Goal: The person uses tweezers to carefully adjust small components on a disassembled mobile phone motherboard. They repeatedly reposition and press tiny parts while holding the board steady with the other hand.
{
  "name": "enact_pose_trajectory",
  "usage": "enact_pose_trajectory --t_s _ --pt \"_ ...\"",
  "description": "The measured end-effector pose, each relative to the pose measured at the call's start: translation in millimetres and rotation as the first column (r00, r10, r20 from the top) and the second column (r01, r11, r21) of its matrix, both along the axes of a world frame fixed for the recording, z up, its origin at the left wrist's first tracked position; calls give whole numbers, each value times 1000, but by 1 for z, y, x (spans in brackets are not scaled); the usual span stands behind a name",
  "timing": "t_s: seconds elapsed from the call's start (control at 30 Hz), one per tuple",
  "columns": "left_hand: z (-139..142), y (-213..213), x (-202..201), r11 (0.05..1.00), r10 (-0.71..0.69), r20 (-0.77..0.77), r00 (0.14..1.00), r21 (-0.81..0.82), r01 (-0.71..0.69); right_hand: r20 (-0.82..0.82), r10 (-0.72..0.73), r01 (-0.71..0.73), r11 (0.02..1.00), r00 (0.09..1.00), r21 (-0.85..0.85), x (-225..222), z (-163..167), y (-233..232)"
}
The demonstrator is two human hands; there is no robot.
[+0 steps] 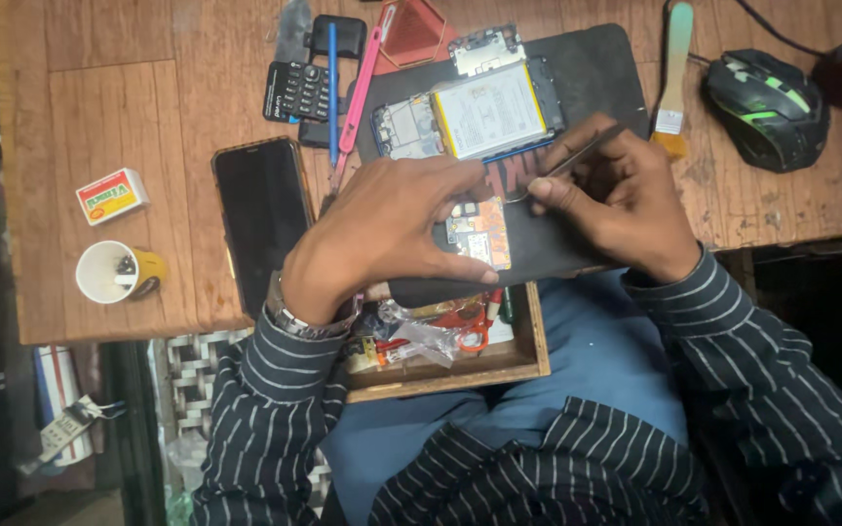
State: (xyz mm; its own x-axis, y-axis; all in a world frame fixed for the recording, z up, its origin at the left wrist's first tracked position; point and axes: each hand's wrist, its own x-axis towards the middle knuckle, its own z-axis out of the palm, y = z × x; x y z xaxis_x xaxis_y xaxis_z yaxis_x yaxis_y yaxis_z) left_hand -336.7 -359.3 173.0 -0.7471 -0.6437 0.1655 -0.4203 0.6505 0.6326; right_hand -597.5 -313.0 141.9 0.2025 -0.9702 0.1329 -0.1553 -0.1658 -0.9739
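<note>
My left hand (382, 229) presses down on a small orange circuit board (482, 234) lying on a black work mat (592, 68), fingers on both sides of it. My right hand (621, 200) grips metal tweezers (577, 156), whose tip points at the board's upper edge. Just beyond the board lies an opened phone (470, 117) with its pale battery and blue frame exposed.
A dark smartphone (260, 219) lies left of my hand. A keypad phone (296, 91), pink tool (361, 88), blue pen, brush (674, 73), black-green mouse (767, 107), matchbox (111, 195) and small cup (114, 271) sit on the wooden table. An open drawer (445, 351) holds scissors and clutter.
</note>
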Motion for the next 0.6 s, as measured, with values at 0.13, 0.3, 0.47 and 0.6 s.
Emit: enact_pose_trajectory --t_s 0.13,0.3,0.47,0.6 --pt "-1 0 0 998 -14 -31 999 -57 13 -78 -21 20 1000 997 -13 1 0 1" --pt "-2 1 0 998 -12 -27 1000 -59 11 -82 26 -31 998 996 -59 1 1 1" --pt "-1 2 -1 999 -1 -12 1000 -38 1 -86 30 -35 998 996 -60 2 3 0" --pt "1 2 -2 998 -1 -6 1000 -57 1 -50 35 -38 997 998 -72 3 2 1"
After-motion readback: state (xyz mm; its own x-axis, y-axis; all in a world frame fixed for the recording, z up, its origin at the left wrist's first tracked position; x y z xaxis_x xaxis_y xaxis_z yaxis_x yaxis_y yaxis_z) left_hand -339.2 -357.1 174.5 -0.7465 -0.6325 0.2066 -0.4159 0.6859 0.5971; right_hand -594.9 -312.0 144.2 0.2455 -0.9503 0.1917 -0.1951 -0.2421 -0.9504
